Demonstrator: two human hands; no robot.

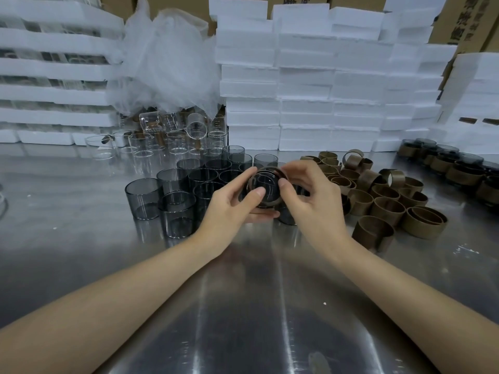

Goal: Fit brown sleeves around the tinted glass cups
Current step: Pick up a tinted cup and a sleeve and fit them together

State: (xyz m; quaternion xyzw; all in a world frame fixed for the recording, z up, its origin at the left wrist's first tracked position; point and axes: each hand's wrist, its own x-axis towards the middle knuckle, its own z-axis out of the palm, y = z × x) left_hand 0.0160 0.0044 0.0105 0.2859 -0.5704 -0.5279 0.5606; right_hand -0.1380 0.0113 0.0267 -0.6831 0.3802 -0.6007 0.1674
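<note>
The left hand [229,209] is cradling one tinted cup [266,187] at frame centre, thumb pressing its near face, while the right hand [313,195] is pinching the brown sleeve [271,169] ringing it. The cup's axis is pointing toward the camera. Fingers are hiding how far on the sleeve is sitting, and I cannot tell whether mouth or base is facing us. Loose sleeves [378,209] are lying centre-right, bare cups [172,184] centre-left
</note>
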